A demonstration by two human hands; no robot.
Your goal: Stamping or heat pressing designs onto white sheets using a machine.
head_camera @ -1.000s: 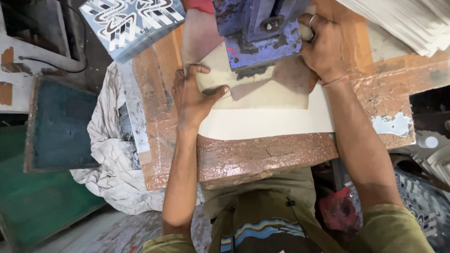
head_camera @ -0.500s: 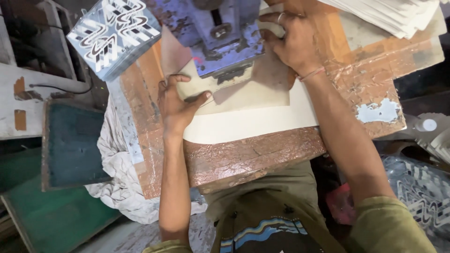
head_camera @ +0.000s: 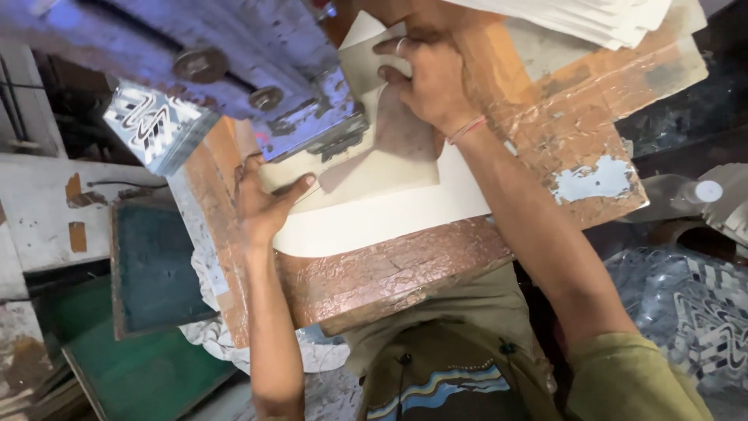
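a worn wooden board (head_camera: 405, 269), taped over in brown and patched with flaking blue paint, is laid across the lap and fills the middle of the view. on it a pale card sheet (head_camera: 389, 206) is spread flat, cream and unprinted where it shows, its near edge running parallel to the board's front. the sheet's upper left part is covered by a blue metal press (head_camera: 234, 70), stained with paint and fitted with bolts, and a shadow is cast below it. a stack of white sheets (head_camera: 600, 19) is seen at the top right edge. a patterned block (head_camera: 152, 129) in blue and white is set at the left. the left hand (head_camera: 261, 206) is pressed on the sheet's left edge, thumb stretched out. the right hand (head_camera: 432, 82) is laid flat on the sheet's top, fingers slightly curled.
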